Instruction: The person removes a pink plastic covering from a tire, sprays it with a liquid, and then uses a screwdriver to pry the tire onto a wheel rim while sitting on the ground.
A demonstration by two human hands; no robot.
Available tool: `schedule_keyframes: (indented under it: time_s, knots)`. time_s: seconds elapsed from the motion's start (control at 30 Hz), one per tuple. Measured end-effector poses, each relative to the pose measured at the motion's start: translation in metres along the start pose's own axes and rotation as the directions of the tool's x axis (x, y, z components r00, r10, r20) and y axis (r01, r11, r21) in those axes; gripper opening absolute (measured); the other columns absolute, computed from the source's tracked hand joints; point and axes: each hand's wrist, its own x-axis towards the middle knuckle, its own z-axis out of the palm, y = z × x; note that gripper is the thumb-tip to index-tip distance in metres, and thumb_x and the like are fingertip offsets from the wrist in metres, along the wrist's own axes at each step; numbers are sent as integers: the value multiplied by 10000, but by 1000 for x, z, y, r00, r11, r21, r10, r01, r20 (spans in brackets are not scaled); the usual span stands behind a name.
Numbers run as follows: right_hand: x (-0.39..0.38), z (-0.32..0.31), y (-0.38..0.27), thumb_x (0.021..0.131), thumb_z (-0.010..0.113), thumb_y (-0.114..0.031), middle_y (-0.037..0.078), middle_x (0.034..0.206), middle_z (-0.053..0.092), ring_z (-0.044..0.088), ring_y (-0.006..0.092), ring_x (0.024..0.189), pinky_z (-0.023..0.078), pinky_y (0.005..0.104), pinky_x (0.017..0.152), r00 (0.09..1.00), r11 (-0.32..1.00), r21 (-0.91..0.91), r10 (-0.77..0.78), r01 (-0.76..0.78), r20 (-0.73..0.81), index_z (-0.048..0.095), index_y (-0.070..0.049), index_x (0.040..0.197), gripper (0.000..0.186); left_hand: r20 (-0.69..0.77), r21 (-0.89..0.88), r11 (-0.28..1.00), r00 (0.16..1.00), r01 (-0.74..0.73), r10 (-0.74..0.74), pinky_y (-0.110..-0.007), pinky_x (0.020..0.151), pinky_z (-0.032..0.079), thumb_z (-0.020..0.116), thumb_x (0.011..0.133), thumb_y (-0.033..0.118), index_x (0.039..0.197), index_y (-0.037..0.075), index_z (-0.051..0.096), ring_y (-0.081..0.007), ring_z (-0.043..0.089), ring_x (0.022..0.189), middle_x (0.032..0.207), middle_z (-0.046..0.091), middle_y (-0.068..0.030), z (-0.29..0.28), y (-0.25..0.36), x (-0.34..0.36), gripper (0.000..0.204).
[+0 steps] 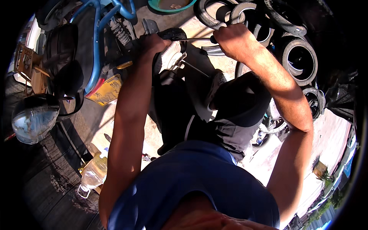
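My right hand (235, 41) is closed around the dark handle of a long screwdriver-like tool. Its thin metal shaft (195, 39) runs left, almost level, toward my left hand (153, 44). My left fingers are curled beside the shaft's far end, over a small black tyre (175, 34); what they grip is hidden in shadow. Just below that tyre are a whitish ridged part, perhaps a shoe, and a metal fitting (176, 60). From the fitting a thin rod (196, 68) slants down toward my right shoe (217, 80).
A blue-framed vehicle (96, 50) with a yellow plate (105, 91) stands to the left. Several tyres (300, 61) are heaped at the upper right. A green basin (172, 8) sits at the top. Lower left are a clear plastic bottle (94, 174) and a helmet (34, 119).
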Motion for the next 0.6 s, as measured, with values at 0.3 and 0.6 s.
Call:
schedule_keyframes:
  time_s: [0.3, 0.6]
  knots:
    - [-57, -37, -84, 855, 658, -167, 68, 799, 715, 742, 213, 774, 565, 332, 624, 918, 929, -132, 365, -347, 153, 708, -75, 870, 105, 4, 89, 994, 998, 62, -63, -407, 1023, 519, 759, 703, 568, 1180, 37, 744, -354, 662, 1193, 1259, 696, -218, -9, 21, 10, 714]
    - [-79, 70, -194, 962, 606, -286, 72, 755, 631, 563, 178, 509, 436, 313, 480, 298, -743, 512, 418, -431, 858, 660, 26, 1040, 327, 16, 128, 985, 992, 120, -123, -422, 1074, 478, 714, 728, 595, 1329, 30, 655, -348, 594, 1293, 1425, 596, -206, -7, 10, 32, 827]
